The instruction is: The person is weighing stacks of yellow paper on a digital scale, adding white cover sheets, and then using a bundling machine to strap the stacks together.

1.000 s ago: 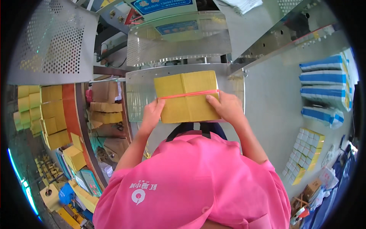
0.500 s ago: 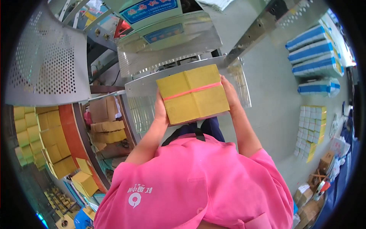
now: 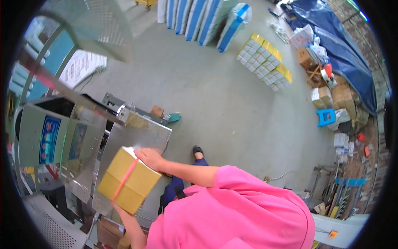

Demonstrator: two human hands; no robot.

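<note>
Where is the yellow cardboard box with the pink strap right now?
Lower left of the head view: the yellow cardboard box with the pink strap sits between both hands, over the metal machine table.

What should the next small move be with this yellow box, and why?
Probably lower the yellow box flat onto the metal table beneath it. Both hands grip it, the right hand at its top edge and the left hand under its lower edge, and it hangs tilted above the plate with its pink band already on.
</note>
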